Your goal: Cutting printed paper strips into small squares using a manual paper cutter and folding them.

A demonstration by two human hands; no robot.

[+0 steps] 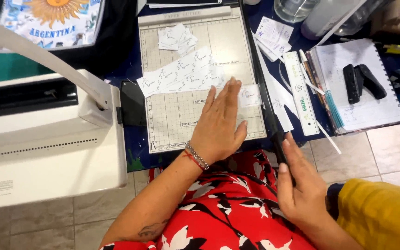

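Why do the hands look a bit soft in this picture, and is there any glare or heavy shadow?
Head view: light is even and soft, with only a faint shadow under the left hand on the paper cutter; the right hand on the black cutter handle is slightly smeared; no strong glare; straight edges bow a little toward the frame's borders.

- The cutting board under the left hand is cream with a fine grey grid.
- The paper slips beyond the fingertips are white with small dark marks.
- The blade arm in the right hand is black.
- The bracelet on the left wrist is silver beside a red thread.
- The dress below both hands is red with white and black bird shapes.
- The sleeve beside the right hand is mustard yellow.
- The ruler past the right hand is pale green.
- The binding machine left of the left hand is off-white.
- The tabletop is dark blue.
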